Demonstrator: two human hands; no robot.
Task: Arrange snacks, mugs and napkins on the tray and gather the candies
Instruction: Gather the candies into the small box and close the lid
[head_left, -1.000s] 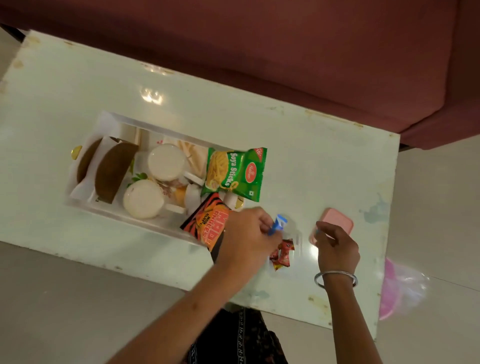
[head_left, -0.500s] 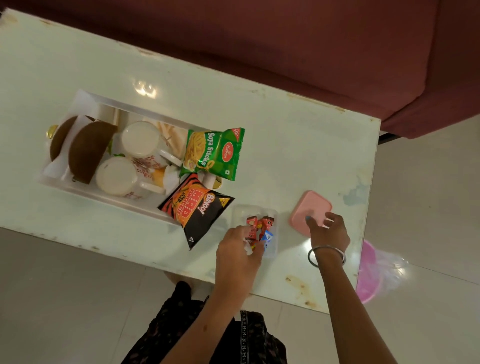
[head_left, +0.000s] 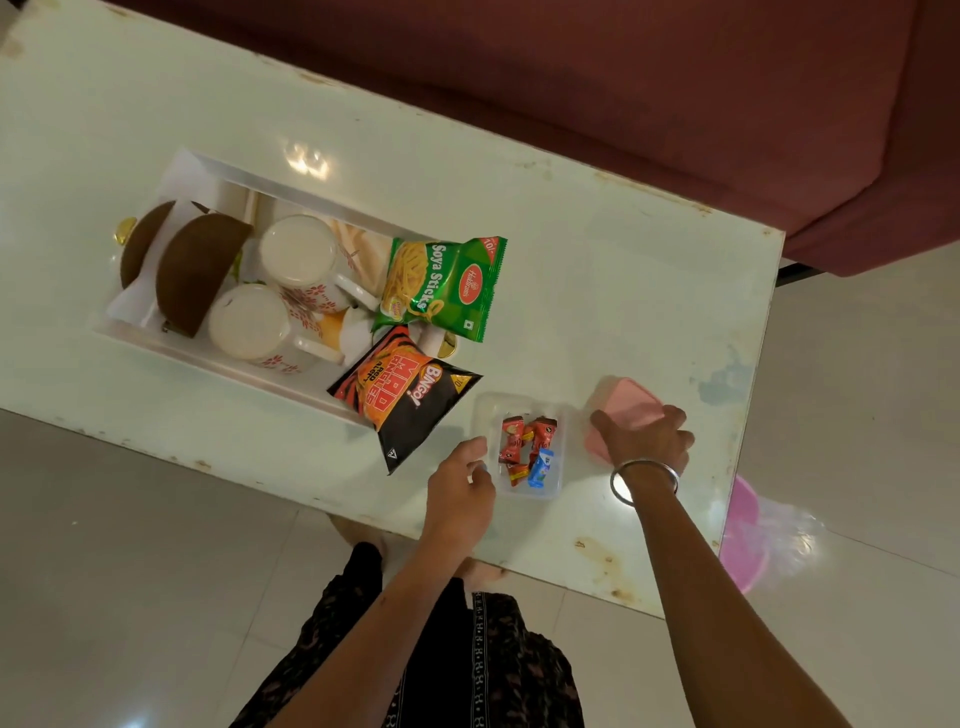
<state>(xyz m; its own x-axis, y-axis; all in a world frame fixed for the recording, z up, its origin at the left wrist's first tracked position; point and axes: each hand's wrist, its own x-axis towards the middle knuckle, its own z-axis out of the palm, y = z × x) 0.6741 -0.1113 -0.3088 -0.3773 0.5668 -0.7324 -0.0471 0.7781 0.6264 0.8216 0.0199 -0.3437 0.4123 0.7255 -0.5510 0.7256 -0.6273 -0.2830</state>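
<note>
I see the candies (head_left: 529, 447), red wrappers and one blue, lying together in a small clear container (head_left: 488, 415) near the front edge of the pale table (head_left: 597, 270). My left hand (head_left: 460, 488) sits just beside the container's left wall with its fingers loosely curled; whether the tips touch the plastic I cannot tell, and it holds nothing I can make out. My right hand (head_left: 647, 441), a metal bangle (head_left: 644, 475) on its wrist, grips the pink lid (head_left: 626, 402) just right of the container, fingers spread over its near edge and the lid tilted up off the table.

Left of the container, the black and orange chip packet (head_left: 410, 397) hangs over the tray's near right corner, its lower tip close to my left hand. The green soya sticks packet (head_left: 444, 286) lies above it, across the right end of the white tray (head_left: 218, 358). Inside the tray stand two white mugs (head_left: 298, 254) with red flower prints, and at its left end two brown rounded pieces (head_left: 195, 275) rest on white napkins (head_left: 135, 301).

Bare tabletop lies behind the container and lid, up to the far edge, where a maroon sofa (head_left: 675, 104) runs. The table's right edge is near the lid; past it, on the floor, sits a pink tub (head_left: 743, 540).
</note>
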